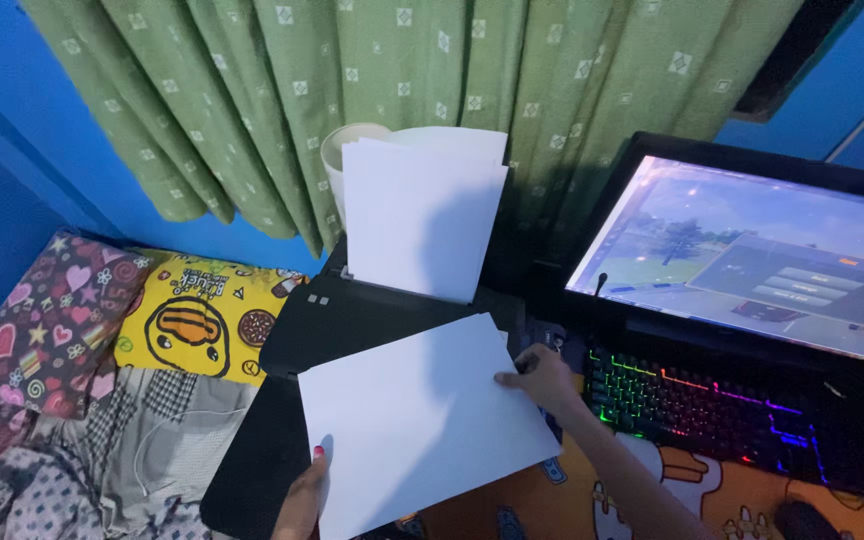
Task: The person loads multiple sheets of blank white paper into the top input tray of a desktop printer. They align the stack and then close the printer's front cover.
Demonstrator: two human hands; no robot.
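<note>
Between the two hands, low in the head view, a loose white sheet (422,425) lies tilted over the black printer (352,320), its long edge running from about seven o'clock up toward one o'clock. The left hand (307,495) pinches the sheet's lower corner at seven o'clock, grip closed on the paper with the thumb on top, while the right hand (542,380) closes on the right edge at three o'clock, fingertips curled over it; taking it at two far-apart points would keep such a limp sheet flat and stop it drooping. Straight up at twelve o'clock a stack of blank paper (422,215) stands leaning in the printer's rear feed, propped back so the pages sit upright against the green curtain (402,70), with a white cup-like thing (347,150) just behind it. Over at two o'clock a lit monitor (752,260) tilts toward the person, and a rainbow-lit keyboard (712,410) sits on the surface just beside the right hand. Out at nine o'clock, patterned pillows (122,315) rest against the blue wall (22,140), well apart from the sheet
</note>
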